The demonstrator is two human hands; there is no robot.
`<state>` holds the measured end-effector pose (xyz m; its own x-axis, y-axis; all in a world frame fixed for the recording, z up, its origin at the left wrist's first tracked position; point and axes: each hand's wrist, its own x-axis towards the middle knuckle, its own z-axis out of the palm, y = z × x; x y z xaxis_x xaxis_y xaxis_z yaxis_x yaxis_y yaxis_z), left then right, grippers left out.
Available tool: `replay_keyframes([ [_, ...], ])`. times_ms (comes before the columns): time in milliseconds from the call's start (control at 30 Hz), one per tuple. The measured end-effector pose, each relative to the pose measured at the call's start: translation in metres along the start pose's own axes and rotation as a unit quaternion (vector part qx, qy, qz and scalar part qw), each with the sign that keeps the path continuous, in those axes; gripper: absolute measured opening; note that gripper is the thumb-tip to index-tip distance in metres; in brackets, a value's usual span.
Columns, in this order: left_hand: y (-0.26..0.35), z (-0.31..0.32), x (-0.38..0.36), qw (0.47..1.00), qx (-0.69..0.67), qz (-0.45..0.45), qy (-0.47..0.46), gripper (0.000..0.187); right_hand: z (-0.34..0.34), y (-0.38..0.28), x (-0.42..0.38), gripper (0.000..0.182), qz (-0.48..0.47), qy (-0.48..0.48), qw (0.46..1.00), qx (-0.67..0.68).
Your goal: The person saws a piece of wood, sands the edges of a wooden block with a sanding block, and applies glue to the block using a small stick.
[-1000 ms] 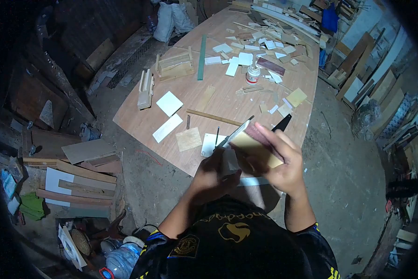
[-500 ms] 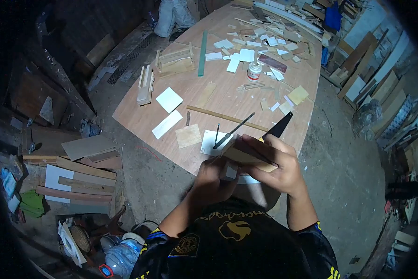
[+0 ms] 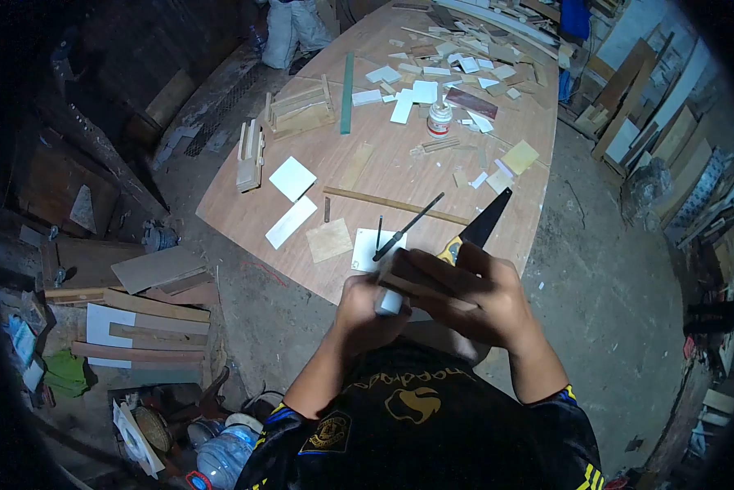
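In the head view my right hand (image 3: 497, 302) is closed around a small brown wooden box-like piece (image 3: 428, 276), tilted in front of my chest. My left hand (image 3: 360, 314) is at the near left end of that piece. Its fingers are wrapped round a small block with a pale grey end (image 3: 390, 303); the rest of the block is hidden. Just beyond the hands lie a thin dark file (image 3: 420, 216), a pencil (image 3: 379, 232) and a white square board (image 3: 366, 251). A handsaw (image 3: 487, 219) with a yellow handle rests beyond my right hand.
On the table (image 3: 244, 220) are a long wooden strip (image 3: 383, 202), a glue jar (image 3: 439, 121), a green strip (image 3: 347, 94), two small wooden assemblies (image 3: 301, 114) and scattered offcuts (image 3: 469, 65). Boards (image 3: 138, 335) and water bottles (image 3: 224, 453) stand on the floor at left.
The wooden piece has tipped in my right hand, showing a darker side. My left hand has turned, bringing the pale grey block end into view. The saw's yellow handle shows more.
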<state>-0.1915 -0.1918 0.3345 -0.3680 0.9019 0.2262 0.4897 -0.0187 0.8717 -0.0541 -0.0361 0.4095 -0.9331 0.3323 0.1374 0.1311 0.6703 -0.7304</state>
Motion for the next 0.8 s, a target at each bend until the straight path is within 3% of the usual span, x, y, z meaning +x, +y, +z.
replay_keyframes([
  [33, 0.001, -0.002, 0.001, 0.999, 0.009, -0.006, -0.03, 0.029, 0.002, 0.0, 0.002, 0.044, -0.04, 0.021, 0.999, -0.015],
  [100, 0.012, 0.005, 0.004, 0.996, -0.013, 0.09, -0.013, 0.036, 0.005, 0.0, 0.0, 0.052, -0.111, 0.058, 0.991, -0.044],
  [167, 0.009, 0.014, 0.007, 0.995, -0.014, 0.097, 0.016, 0.036, 0.003, -0.001, 0.01, 0.067, -0.129, 0.064, 0.986, -0.078],
  [267, 0.006, 0.007, 0.007, 0.996, 0.013, 0.083, -0.012, 0.035, 0.001, -0.001, 0.005, 0.07, -0.1, 0.036, 0.99, -0.096],
  [300, 0.006, 0.006, 0.007, 0.999, -0.01, 0.039, -0.014, 0.034, 0.0, -0.001, 0.003, 0.07, -0.102, 0.035, 0.99, -0.096],
  [367, 0.008, 0.006, 0.007, 0.999, -0.033, -0.008, -0.017, 0.033, -0.001, -0.002, -0.001, 0.059, -0.1, 0.056, 0.99, -0.077],
  [433, 0.017, 0.014, 0.011, 0.992, -0.034, 0.123, 0.02, 0.027, 0.002, 0.001, 0.011, 0.061, -0.139, 0.062, 0.984, -0.091],
  [500, 0.015, 0.014, 0.014, 0.99, -0.07, 0.12, 0.024, 0.021, 0.004, 0.002, 0.013, 0.064, -0.178, 0.08, 0.975, -0.108],
  [567, -0.003, 0.01, 0.011, 0.993, 0.016, 0.113, 0.015, 0.017, 0.005, 0.002, 0.012, 0.059, -0.145, 0.064, 0.98, -0.122],
  [600, -0.009, 0.01, 0.005, 0.998, -0.067, 0.012, 0.016, 0.013, 0.007, 0.003, 0.01, 0.059, -0.146, 0.066, 0.98, -0.12],
  [733, -0.009, 0.009, -0.009, 0.995, -0.091, -0.021, -0.036, 0.015, 0.011, 0.003, 0.011, 0.059, -0.182, 0.094, 0.976, -0.074],
  [800, -0.003, 0.013, -0.005, 0.997, -0.073, 0.011, -0.026, 0.012, 0.003, -0.005, 0.017, 0.058, -0.18, 0.087, 0.977, -0.073],
])
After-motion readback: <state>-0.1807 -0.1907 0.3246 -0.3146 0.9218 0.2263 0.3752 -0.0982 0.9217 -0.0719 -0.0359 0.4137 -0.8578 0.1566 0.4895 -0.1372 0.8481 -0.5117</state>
